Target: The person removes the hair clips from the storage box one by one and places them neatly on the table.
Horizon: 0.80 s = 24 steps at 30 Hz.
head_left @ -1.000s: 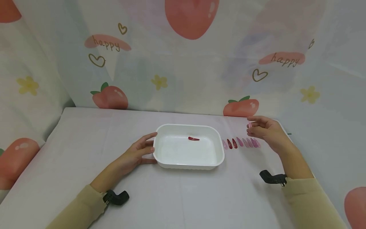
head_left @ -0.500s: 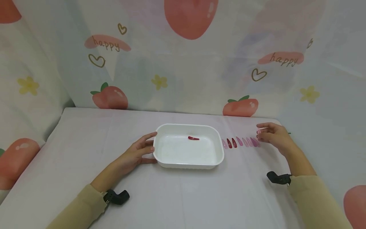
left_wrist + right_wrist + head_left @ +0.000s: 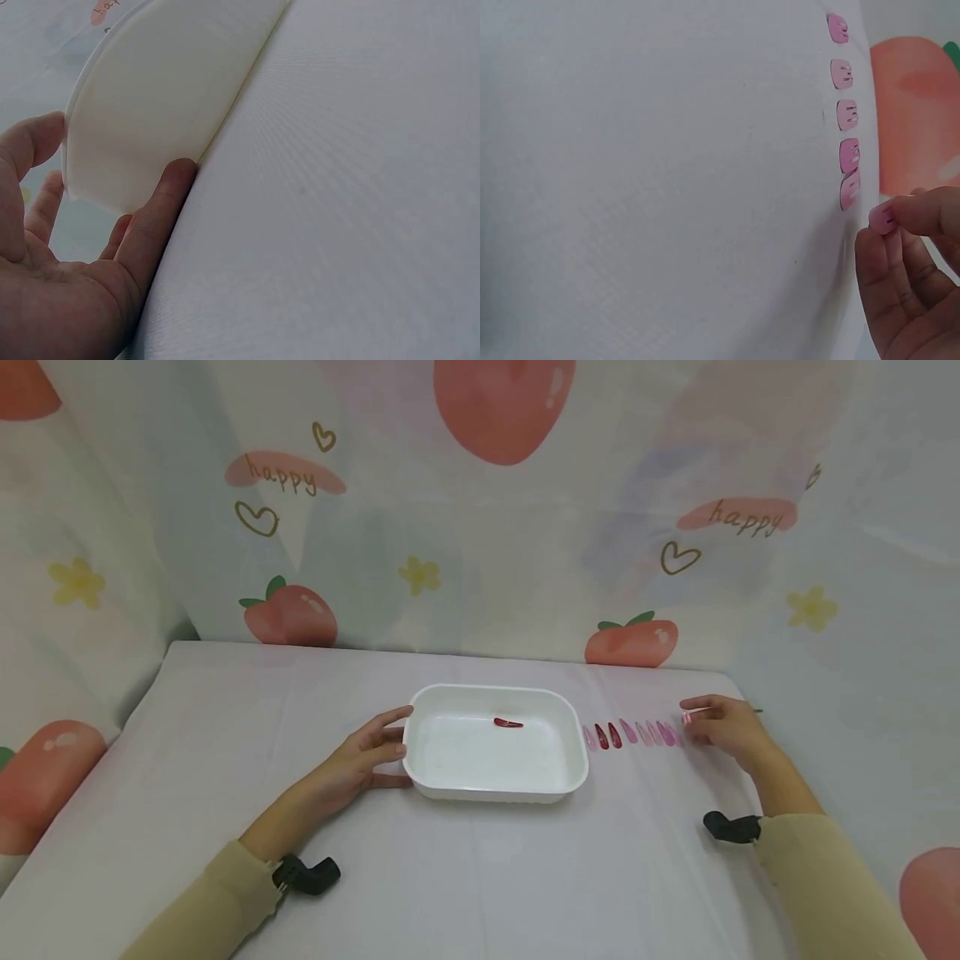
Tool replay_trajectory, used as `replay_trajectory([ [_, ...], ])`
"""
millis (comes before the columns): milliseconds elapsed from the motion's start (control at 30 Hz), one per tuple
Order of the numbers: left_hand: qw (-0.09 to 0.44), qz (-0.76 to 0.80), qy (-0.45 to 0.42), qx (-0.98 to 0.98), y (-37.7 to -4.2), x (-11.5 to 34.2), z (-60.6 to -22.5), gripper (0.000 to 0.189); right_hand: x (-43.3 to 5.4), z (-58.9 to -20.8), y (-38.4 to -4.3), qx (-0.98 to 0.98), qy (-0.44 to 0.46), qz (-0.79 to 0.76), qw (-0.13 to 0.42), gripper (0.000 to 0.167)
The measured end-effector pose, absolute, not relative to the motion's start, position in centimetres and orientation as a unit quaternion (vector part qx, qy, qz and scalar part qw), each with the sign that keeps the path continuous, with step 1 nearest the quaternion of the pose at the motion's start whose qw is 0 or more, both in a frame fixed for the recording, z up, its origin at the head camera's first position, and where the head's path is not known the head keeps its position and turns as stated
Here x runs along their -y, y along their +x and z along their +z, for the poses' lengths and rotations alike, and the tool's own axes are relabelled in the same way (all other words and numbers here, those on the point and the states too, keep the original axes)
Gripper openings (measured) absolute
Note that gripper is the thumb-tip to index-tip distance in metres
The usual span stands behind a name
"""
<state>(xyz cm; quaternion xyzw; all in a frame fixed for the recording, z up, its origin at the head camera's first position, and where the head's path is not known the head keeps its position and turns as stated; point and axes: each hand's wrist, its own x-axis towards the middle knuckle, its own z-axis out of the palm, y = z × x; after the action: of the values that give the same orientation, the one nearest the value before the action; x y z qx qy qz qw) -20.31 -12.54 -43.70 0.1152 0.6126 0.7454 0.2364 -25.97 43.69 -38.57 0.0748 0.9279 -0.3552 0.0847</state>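
Note:
At the left end of a white plastic tray (image 3: 491, 795), my left hand (image 3: 352, 762) rests with its fingers spread and fairly straight. In the left wrist view, fingertips touch the tray's rim and wall. Inside the tray lies one dark red hair clip (image 3: 508, 722). My right hand (image 3: 726, 728) pinches a pink hair clip (image 3: 883, 218) between thumb and fingers, just beyond the right end of a row of clips. That row holds two red clips (image 3: 602, 736) and several pink ones (image 3: 627, 732); the last two pink clips (image 3: 850, 191) touch or overlap in the right wrist view.
A white cloth (image 3: 480, 877) covers the table. Behind it hangs a curtain (image 3: 510, 560) printed with fruit, hearts and flowers. The table's right edge runs close to my right hand. Black wrist cameras (image 3: 307, 877) sit on both wrists.
My right hand has moved right and down toward the table, past the row's right end, with the pink hair clip still pinched. The left hand and tray have stayed in place.

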Motion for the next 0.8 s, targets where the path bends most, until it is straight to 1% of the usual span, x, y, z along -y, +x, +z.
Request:
replay_trajectory([
  [300,0.236,0.747,0.114,-0.611,-20.2,12.7,-43.8,0.064,-44.0,-40.0,-26.4,-0.931,0.092,-0.341,0.097,0.047],
  [433,0.237,0.747,0.112,-0.611,-20.2,12.7,-43.9,0.065,-43.8,-40.1,-26.4,-0.935,0.085,-0.331,0.1,0.048],
  [633,0.235,0.748,0.11,-0.611,-20.2,12.7,-43.9,0.064,-43.4,-39.9,-26.4,-0.937,0.075,-0.322,0.109,0.044],
  [800,0.237,0.745,0.113,-0.613,-20.2,12.7,-43.8,0.065,-43.2,-39.9,-26.2,-0.939,0.078,-0.319,0.105,0.043],
])
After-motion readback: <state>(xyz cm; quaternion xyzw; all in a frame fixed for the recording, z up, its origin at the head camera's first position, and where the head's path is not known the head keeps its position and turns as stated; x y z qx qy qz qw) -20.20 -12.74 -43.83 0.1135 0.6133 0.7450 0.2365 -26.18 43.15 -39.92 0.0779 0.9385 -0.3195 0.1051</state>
